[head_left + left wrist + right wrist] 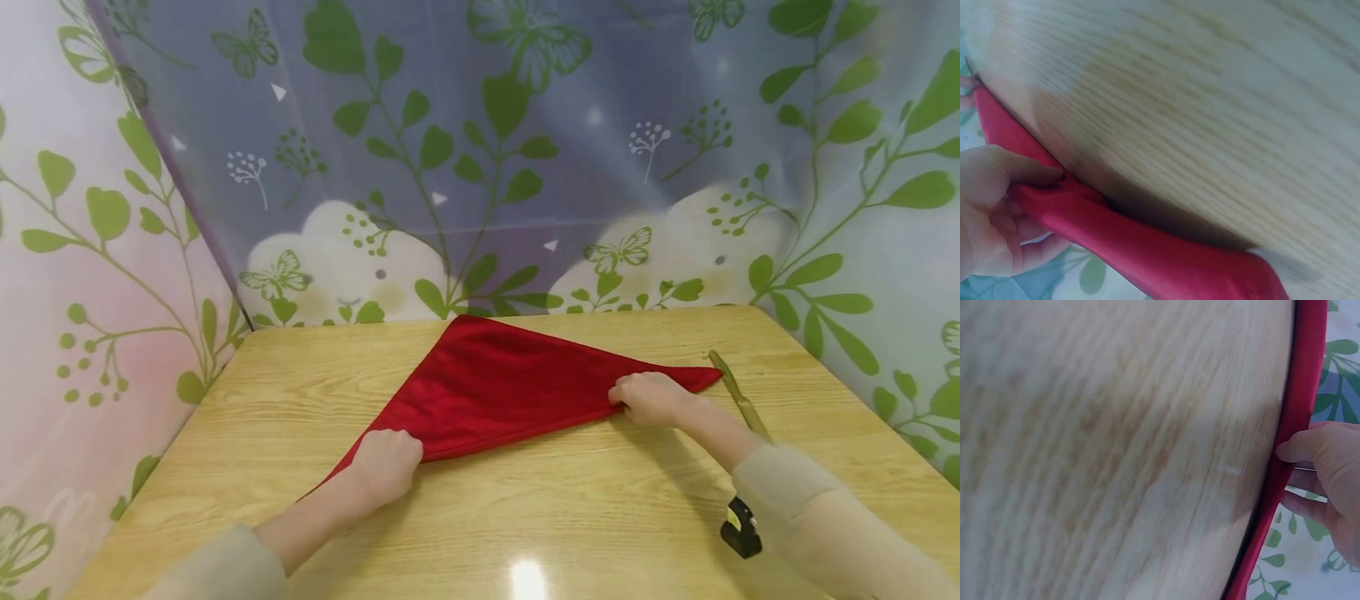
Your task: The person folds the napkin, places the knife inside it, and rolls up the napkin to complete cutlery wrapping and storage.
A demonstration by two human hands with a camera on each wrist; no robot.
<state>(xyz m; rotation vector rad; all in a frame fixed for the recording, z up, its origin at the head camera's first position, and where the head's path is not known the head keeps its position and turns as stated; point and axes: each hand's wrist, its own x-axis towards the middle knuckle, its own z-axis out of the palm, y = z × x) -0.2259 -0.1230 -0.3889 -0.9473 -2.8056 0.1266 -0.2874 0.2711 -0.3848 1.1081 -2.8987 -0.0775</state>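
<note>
Red cloth (pixel 517 383) is pinched along its near edge by the left hand (pixel 387 467) and right hand (pixel 651 398), spread beyond both over a wood-grained worktop (pixel 495 517); farther off, a backdrop (pixel 600 175) (leaf-and-butterfly printed) is hung.

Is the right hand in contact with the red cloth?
Touching: the right wrist view shows the right hand pinching the red cloth along its edge, with no gap between them.

Red cloth (pixel 517 383): smooth fabric, satiny sheen. Under cloth, table (pixel 570 508): wood-grain, glossy w/ glare. Behind cloth, backdrop (pixel 585 150): printed fabric, slight sheen. Front-R of cloth, blk obj. (pixel 744 540): plastic-looking.
</note>
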